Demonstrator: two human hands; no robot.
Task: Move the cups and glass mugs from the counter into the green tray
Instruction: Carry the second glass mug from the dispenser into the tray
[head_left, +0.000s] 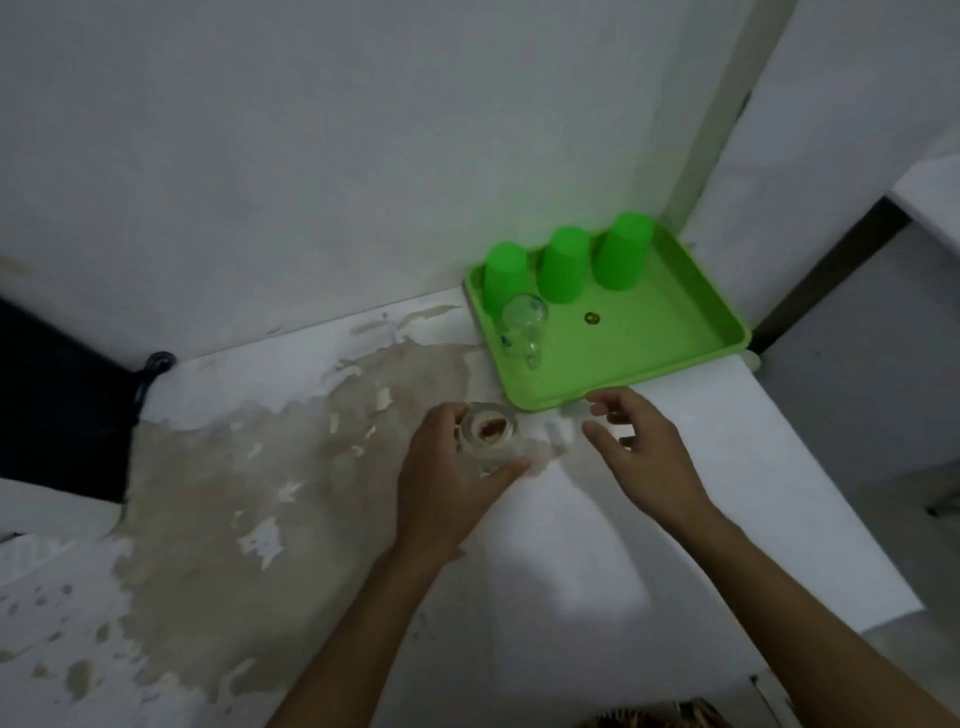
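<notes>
Bench (649, 519): we see a white surface set into a corner of pale walls; a large patch on its left part is worn down to beige.
Glass mug in hand (488, 434): we see a clear mug just short of the tray's near-left corner, its mouth facing up, with a brownish blur showing inside. We cannot tell whether its base touches the bench.
Left hand (447, 488): clamped around the mug from the left, fingers on the far side and thumb on the near side.
Right hand (639, 447): fingers spread apart and slightly curled, holding nothing, just right of the mug and just beside the tray's near rim. A faint glassy blur lies between the two hands; we cannot tell what it is.
Green tray (691, 332): a square tray with a raised rim, pushed into the wall corner at the far right of the bench.
Glass mug in tray (523, 327): a second clear mug stands near the tray's left rim, in front of the leftmost cup.
Green cups (563, 265): three cups stand upside down in a row along the tray's far side.
Small dark spot (592, 318): we note it on the tray floor near the middle.
Dark cord (150, 374): hangs at the bench's far-left edge against a dark gap.
</notes>
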